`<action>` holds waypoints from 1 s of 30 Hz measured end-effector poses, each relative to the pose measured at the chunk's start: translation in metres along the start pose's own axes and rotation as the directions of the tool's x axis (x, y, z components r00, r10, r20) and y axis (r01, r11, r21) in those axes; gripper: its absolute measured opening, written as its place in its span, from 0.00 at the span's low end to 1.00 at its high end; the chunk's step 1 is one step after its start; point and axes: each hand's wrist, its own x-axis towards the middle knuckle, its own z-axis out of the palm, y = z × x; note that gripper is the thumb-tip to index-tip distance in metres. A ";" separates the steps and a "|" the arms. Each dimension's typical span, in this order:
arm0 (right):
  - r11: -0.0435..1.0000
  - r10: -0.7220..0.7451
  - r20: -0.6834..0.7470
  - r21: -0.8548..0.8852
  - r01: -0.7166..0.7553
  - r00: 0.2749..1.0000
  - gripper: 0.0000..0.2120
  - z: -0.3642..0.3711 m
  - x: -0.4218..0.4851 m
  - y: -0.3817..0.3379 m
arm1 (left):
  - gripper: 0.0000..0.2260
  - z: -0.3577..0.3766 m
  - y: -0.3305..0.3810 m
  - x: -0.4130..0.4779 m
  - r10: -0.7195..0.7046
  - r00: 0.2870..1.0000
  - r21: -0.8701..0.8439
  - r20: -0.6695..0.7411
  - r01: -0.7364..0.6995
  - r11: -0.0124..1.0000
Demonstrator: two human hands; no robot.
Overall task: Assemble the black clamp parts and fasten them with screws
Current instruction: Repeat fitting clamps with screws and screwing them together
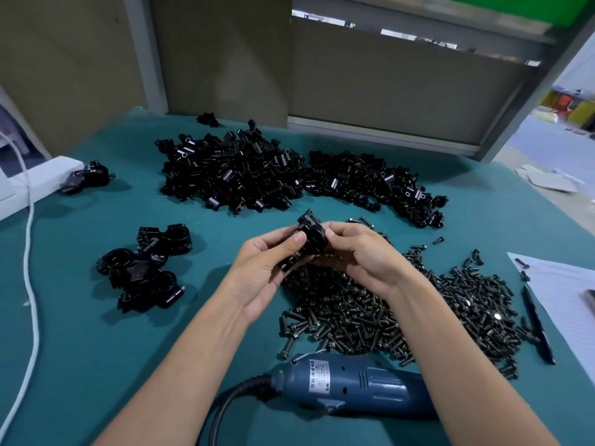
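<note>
Screwdriver (354, 386) nearest; clamp (310, 235) pinched between left hand (260, 272) and right hand (357, 252) fingers (297, 238).

Both hands, left (264, 268) and right (357, 255), grip a black clamp (309, 235) above the screw pile (402, 313).

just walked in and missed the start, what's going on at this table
A person holds a black clamp in both hands, the left hand and right hand gripping it from either side above the teal mat; a screw sticks out of its top. Behind lies a heap of loose clamp parts, under the right wrist a pile of screws, and to the left a few assembled clamps. The blue electric screwdriver lies untouched near the person.
</note>
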 end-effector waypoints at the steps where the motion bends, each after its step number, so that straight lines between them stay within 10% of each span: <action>1: 1.000 0.000 0.019 0.001 0.000 1.000 0.14 -0.001 0.000 0.000 | 0.19 0.000 0.000 0.000 -0.003 1.000 0.001 -0.004 0.003 1.000; 23: 0.998 -0.052 0.002 -0.023 0.052 0.999 0.12 0.003 0.000 0.000 | 0.16 0.004 0.001 -0.003 -0.042 0.999 -0.141 -0.015 0.039 0.989; 30: 0.975 -0.171 -0.268 -0.185 0.124 0.948 0.09 0.000 0.001 -0.001 | 0.20 0.005 0.001 -0.003 -0.061 0.995 -0.206 -0.077 0.044 0.978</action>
